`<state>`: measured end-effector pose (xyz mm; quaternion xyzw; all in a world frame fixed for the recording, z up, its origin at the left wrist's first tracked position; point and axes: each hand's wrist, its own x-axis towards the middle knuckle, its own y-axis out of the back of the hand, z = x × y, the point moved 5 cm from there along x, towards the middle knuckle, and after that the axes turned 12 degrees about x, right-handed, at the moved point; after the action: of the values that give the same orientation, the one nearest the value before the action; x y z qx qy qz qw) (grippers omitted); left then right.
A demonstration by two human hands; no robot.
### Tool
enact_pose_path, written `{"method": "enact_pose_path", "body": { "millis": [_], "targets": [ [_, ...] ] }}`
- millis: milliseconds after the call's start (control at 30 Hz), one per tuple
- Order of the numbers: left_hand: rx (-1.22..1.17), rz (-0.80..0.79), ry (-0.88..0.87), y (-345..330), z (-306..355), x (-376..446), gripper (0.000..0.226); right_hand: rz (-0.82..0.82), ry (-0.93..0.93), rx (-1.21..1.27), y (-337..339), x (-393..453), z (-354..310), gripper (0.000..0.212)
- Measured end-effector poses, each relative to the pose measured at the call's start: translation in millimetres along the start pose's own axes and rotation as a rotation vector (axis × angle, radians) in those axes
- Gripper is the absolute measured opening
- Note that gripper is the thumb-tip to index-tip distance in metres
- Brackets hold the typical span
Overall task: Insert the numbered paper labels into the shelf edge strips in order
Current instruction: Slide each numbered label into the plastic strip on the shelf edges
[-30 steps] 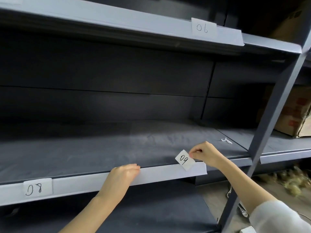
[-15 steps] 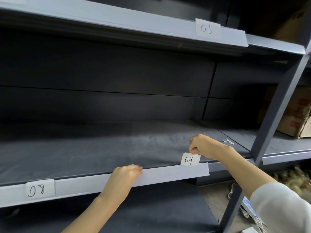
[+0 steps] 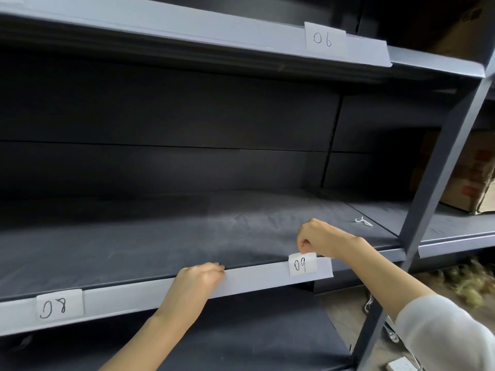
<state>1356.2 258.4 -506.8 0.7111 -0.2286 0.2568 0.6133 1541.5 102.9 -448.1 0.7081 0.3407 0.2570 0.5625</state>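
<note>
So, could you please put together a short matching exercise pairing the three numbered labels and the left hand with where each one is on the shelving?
Column 1:
1. label 06
2. label 08
3. label 09
4. left hand

Column 2:
A. far left of the lower edge strip
B. upper shelf's edge strip
C. gripping the lower edge strip near its middle
D. right end of the lower strip, just under the right hand

Pairs: 1-B, 2-A, 3-D, 4-C
</note>
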Motion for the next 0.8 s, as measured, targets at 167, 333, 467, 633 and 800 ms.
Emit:
{"method": "enact_pose_path", "body": {
  "millis": [167,333,467,633,800],
  "targets": [
    [0.007,0.005,0.003,0.1,0.2,0.0,0.048,0.006,0.009,0.011,-1.2,-1.6,-0.9,0.027],
    [0.016,-0.006,0.004,0.4,1.7,0.1,0.048,0.006,0.013,0.021,-2.5,-4.9,-1.1,0.027],
    [0.021,-0.018,0.005,1.0,3.2,0.5,0.048,0.004,0.021,0.011,-5.9,-6.8,0.2,0.025],
    [0.023,-0.018,-0.004,2.6,4.2,0.2,0.049,0.015,0.030,-0.006,-7.8,-5.8,0.6,0.026],
    [0.021,-0.010,0.006,3.3,4.9,0.5,0.049,0.023,0.001,-0.010,-9.9,-5.4,0.6,0.028]
  ]
}}
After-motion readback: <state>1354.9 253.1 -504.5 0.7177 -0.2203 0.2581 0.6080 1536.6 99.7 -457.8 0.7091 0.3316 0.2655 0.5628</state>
